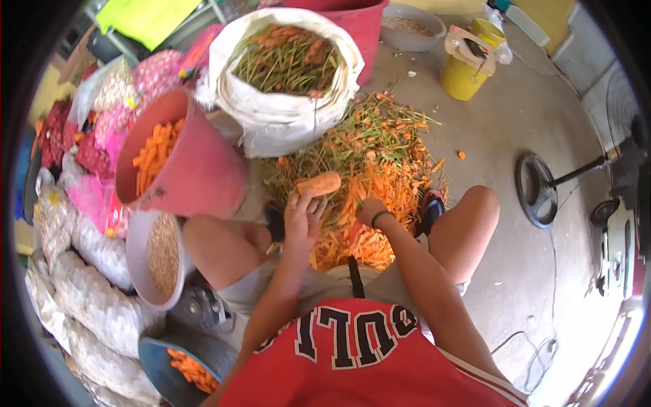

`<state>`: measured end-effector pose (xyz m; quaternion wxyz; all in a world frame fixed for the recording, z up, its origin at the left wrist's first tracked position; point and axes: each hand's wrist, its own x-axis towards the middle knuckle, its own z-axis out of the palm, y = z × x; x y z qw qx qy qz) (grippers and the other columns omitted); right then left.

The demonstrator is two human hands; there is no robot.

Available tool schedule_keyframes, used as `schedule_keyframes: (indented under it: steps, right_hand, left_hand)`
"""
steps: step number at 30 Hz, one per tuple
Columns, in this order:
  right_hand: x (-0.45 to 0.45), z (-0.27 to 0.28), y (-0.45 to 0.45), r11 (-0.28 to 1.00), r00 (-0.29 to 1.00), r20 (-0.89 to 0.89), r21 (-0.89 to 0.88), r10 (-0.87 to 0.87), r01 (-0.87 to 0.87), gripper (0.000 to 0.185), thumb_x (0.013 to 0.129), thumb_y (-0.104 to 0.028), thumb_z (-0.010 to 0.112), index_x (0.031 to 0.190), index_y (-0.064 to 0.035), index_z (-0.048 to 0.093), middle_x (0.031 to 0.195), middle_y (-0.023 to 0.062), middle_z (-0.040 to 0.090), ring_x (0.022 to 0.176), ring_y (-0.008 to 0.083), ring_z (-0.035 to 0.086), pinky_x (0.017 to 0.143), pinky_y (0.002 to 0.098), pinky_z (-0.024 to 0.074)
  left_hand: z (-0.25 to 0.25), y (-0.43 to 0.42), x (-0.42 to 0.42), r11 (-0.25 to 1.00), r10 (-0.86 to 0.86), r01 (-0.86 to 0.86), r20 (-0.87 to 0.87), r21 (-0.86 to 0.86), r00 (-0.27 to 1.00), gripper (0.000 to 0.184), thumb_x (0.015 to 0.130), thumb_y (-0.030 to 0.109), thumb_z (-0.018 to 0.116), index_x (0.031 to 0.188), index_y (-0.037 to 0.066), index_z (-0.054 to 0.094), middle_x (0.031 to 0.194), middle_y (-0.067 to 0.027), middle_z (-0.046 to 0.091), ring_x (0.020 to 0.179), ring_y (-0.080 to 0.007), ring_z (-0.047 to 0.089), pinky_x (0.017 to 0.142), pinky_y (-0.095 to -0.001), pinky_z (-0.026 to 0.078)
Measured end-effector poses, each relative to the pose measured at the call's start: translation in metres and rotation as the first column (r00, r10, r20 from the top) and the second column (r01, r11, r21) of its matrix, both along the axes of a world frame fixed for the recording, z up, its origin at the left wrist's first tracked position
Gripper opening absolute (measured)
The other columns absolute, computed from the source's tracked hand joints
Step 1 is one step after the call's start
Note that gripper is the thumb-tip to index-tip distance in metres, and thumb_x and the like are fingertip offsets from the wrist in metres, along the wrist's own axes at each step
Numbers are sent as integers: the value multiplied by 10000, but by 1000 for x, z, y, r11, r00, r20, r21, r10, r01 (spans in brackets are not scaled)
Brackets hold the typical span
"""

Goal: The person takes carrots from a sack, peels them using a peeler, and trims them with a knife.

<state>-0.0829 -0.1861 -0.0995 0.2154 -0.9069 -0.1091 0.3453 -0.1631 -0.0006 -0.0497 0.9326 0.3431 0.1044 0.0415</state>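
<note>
A thick orange carrot (pixel 319 184) lies across the fingertips of my left hand (pixel 302 216), held up between my knees. My right hand (pixel 369 211) is to its right, low over a heap of orange carrot peelings (pixel 400 193). Its fingers are curled, and what they hold, if anything, is too small to make out. A dark band circles the right wrist. Green stalks and carrot scraps (pixel 386 129) spread over the floor beyond both hands.
Beyond the heap stands a white sack (pixel 281 125) of carrot tops. A red bucket (pixel 210 163) of cut carrots, a grey basin (pixel 139 254) and a blue bucket (pixel 152 353) are at left. A yellow bucket (pixel 461 78) and a fan base (pixel 536 190) stand right.
</note>
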Motion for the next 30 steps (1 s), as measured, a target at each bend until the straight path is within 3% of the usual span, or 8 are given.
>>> schedule_keyframes:
  steps: [2,4,7,8,12,17,25,30]
  right_hand:
    - [-3,-3,-6,999,998,48,-3,47,-47,286,917,-245,581,927,25,674,780,214,659,754,360,659,679,460,532]
    - [-11,15,-15,955,981,196,292,-10,-49,323,888,-317,645,1042,-34,649,832,185,677,791,335,664,742,436,529]
    - [-3,85,-28,856,945,304,513,-119,-57,445,789,-338,785,1113,-90,609,895,122,694,820,264,676,774,381,526]
    - [0,107,-31,822,962,194,567,-193,51,530,724,-317,848,1123,-92,582,909,80,682,838,204,658,777,352,518]
    - [18,130,-40,784,859,455,611,-234,-110,604,639,-309,899,1084,-71,566,937,101,667,787,261,665,721,345,523]
    - [32,100,-39,695,813,453,714,-366,-85,598,629,-249,910,1097,-52,596,911,83,670,815,206,678,729,318,545]
    - [46,92,-52,747,787,531,650,-314,-141,609,629,-284,891,1119,-54,613,1023,145,661,908,314,673,769,375,545]
    - [51,79,-56,755,770,525,650,-362,-88,596,613,-295,909,1075,-48,625,927,124,677,840,239,682,755,336,540]
  left_hand:
    - [20,9,15,999,-27,27,19,18,999,275,972,178,594,1230,114,520,1022,0,564,907,-111,535,991,-390,465]
    - [42,15,9,1000,-15,15,-13,10,1000,323,972,206,595,1261,99,500,1127,-50,583,1079,-175,579,951,-386,490]
    - [36,26,28,991,-135,135,-13,-15,991,313,984,222,560,1261,89,498,1104,-52,598,1004,-177,613,853,-364,538]
    - [33,24,33,987,-157,155,-54,-33,986,310,985,222,555,1257,87,499,1093,-52,601,984,-174,620,833,-361,547]
    - [45,-10,44,973,-228,230,-275,-27,934,271,992,239,525,1216,87,509,1057,-48,601,937,-142,627,788,-315,556]
    - [48,-37,59,931,-363,357,-335,-83,869,274,1025,261,456,1235,85,461,1097,-68,590,924,-164,647,732,-318,583]
    - [27,-48,78,917,-358,398,-406,16,841,316,1026,294,449,1285,114,458,1117,-76,607,960,-183,661,685,-357,604]
    - [24,-46,78,899,-408,438,-333,17,850,257,1029,243,448,1226,81,472,1072,-70,602,894,-140,637,677,-301,565]
